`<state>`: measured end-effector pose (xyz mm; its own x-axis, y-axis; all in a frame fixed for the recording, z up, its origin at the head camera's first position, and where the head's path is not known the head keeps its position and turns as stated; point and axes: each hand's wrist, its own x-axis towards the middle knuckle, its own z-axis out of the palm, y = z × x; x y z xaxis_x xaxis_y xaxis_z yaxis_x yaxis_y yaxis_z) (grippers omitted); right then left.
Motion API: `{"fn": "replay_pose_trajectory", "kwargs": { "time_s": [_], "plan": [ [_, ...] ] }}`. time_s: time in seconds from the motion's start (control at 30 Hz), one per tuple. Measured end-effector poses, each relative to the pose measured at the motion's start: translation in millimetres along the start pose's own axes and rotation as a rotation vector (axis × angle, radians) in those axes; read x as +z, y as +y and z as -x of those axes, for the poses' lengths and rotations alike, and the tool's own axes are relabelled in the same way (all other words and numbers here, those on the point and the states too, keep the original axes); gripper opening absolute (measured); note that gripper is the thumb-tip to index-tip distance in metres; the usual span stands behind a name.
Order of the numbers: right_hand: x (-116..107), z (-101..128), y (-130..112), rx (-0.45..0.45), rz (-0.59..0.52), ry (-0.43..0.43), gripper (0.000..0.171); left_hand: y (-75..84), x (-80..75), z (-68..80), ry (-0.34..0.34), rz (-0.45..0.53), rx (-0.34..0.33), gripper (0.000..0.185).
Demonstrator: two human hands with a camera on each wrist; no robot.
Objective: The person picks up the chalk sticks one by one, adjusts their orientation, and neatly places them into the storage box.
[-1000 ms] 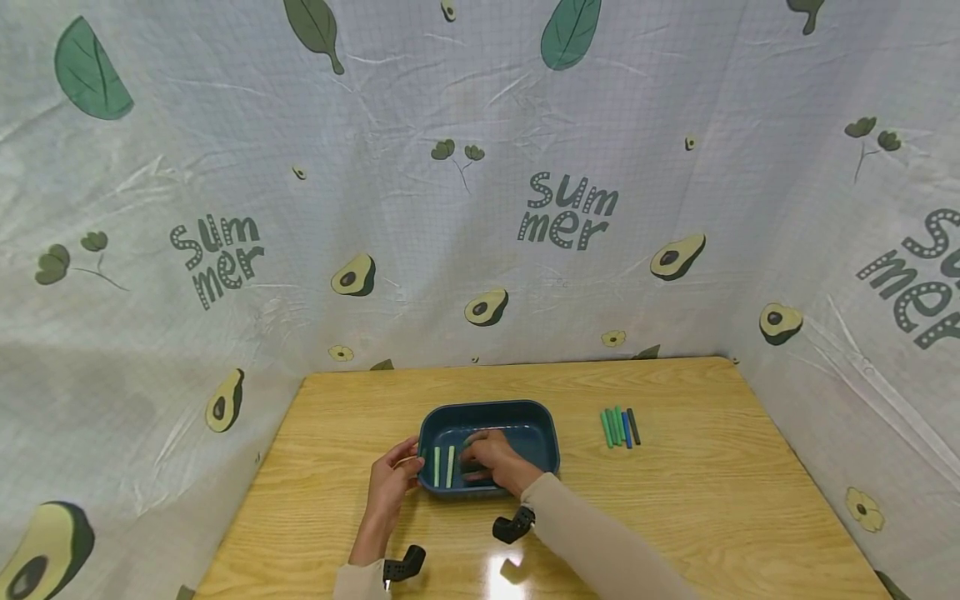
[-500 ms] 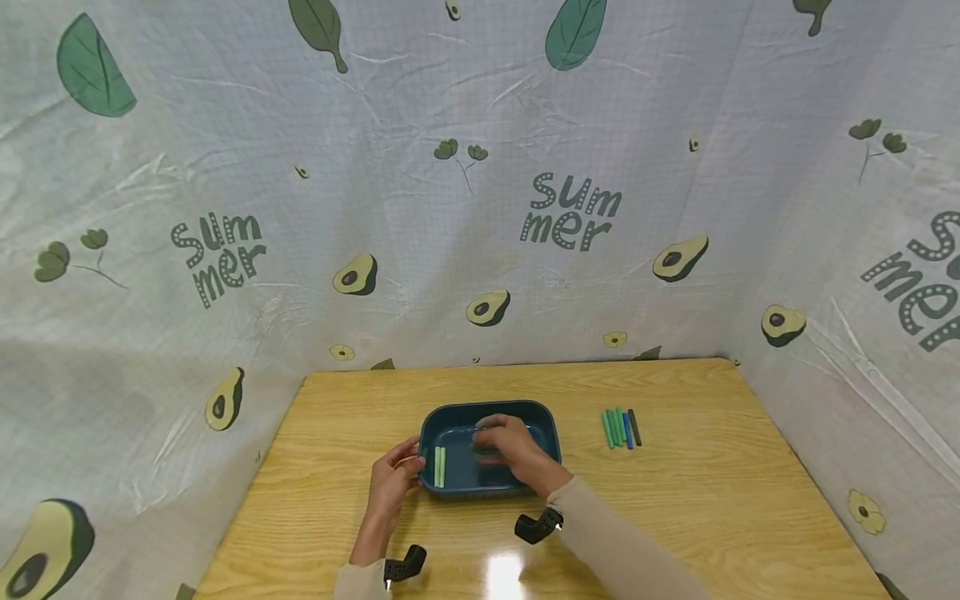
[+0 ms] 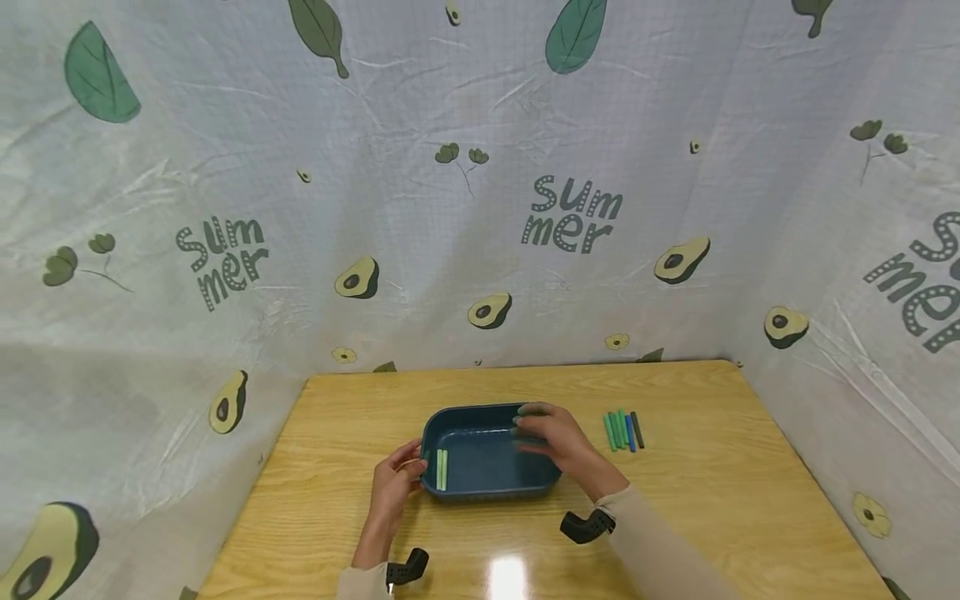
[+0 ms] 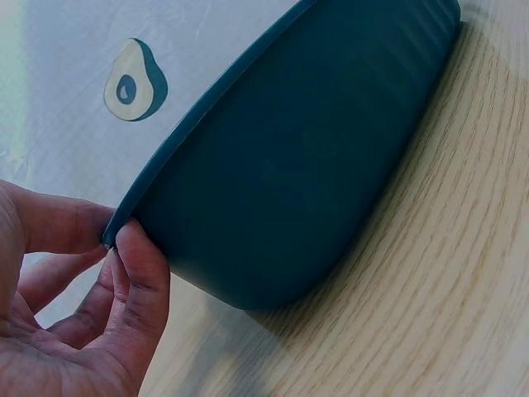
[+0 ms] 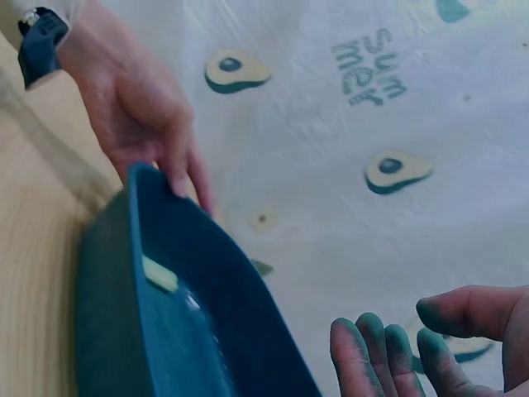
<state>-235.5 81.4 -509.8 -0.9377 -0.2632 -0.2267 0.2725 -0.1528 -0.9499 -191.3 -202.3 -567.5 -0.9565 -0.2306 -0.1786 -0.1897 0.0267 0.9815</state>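
Observation:
A dark teal tray (image 3: 495, 467) stands on the table with two pale green chalk sticks (image 3: 442, 470) side by side against its left end. My left hand (image 3: 392, 487) holds that end; in the left wrist view, its thumb and fingers pinch the tray's rim (image 4: 186, 136). Over the tray's right end hovers my right hand (image 3: 561, 435), slightly blurred, fingers spread and holding nothing. Green dust coats its fingertips (image 5: 370, 327) in the right wrist view, where a pale chalk stick (image 5: 160, 275) shows inside the tray.
Right of the tray, several green, blue and dark chalk sticks (image 3: 621, 431) lie in a row on the wooden table (image 3: 720, 483). A printed cloth (image 3: 420, 208) hangs around the table's back and sides. Each wrist wears a small black camera (image 3: 587, 527).
One pale chalk stick has moved left to lie beside the other. The right hand has let go and shifted right across the tray. The left hand stays at the rim.

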Motion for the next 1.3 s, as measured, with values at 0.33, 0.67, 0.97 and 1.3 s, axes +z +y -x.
{"fn": "replay_pose_trajectory", "kwargs": {
  "time_s": [0.33, 0.67, 0.97, 1.3],
  "plan": [
    [-48.7, 17.2, -4.3, -0.024, 0.005, 0.091, 0.041, -3.7, 0.4, 1.8, -0.016, -0.004, -0.008, 0.045],
    [-85.5, 32.6, -8.0, -0.063, 0.111, 0.164, 0.042, -3.6, 0.3, 2.2, -0.015, -0.002, -0.012, 0.044],
    [-105.7, 40.5, -11.7, -0.083, 0.199, 0.269, 0.048, -0.8, 0.4, 1.9, 0.001, 0.007, -0.003, 0.043],
    [-120.3, 44.2, -5.0, -0.091, 0.267, 0.406, 0.044, -1.0, 0.4, 0.6, -0.002, 0.001, -0.008, 0.044]
  ]
}}
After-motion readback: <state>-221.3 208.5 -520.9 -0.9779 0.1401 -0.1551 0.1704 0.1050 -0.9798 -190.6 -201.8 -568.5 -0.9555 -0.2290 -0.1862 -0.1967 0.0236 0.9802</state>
